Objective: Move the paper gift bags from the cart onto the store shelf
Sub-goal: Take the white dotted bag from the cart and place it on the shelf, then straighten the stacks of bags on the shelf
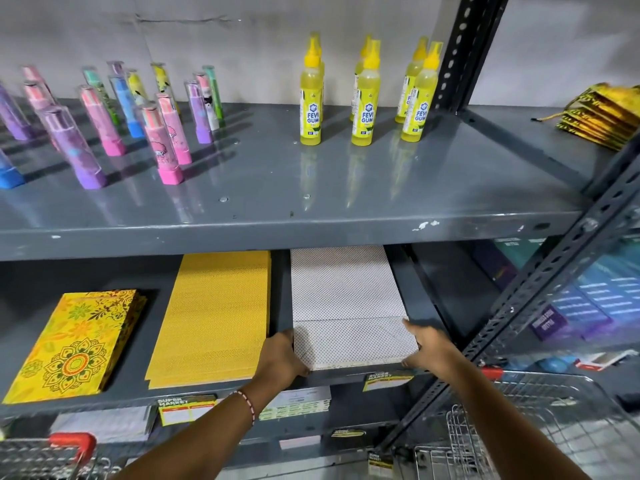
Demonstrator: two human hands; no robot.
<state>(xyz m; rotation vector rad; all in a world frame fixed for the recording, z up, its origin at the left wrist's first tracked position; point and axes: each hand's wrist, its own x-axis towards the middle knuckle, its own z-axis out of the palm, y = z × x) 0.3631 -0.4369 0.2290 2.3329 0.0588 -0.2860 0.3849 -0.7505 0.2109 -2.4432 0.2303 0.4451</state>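
A flat stack of white dotted paper gift bags (346, 299) lies on the lower grey shelf (429, 299). My left hand (282, 355) grips the stack's near left corner. My right hand (427, 344) holds its near right corner. To the left lie a stack of plain yellow patterned bags (214, 320) and a stack of yellow floral bags (74, 341). The wire cart (540, 427) with red handles stands below, at the lower right.
The upper shelf (277, 188) carries several yellow gum bottles (365, 98), several coloured stick tubes (104, 123) and gold bags (602, 116) at the far right. A slanted metal upright (540, 282) crosses the right side. Price labels (185, 408) hang on the shelf edge.
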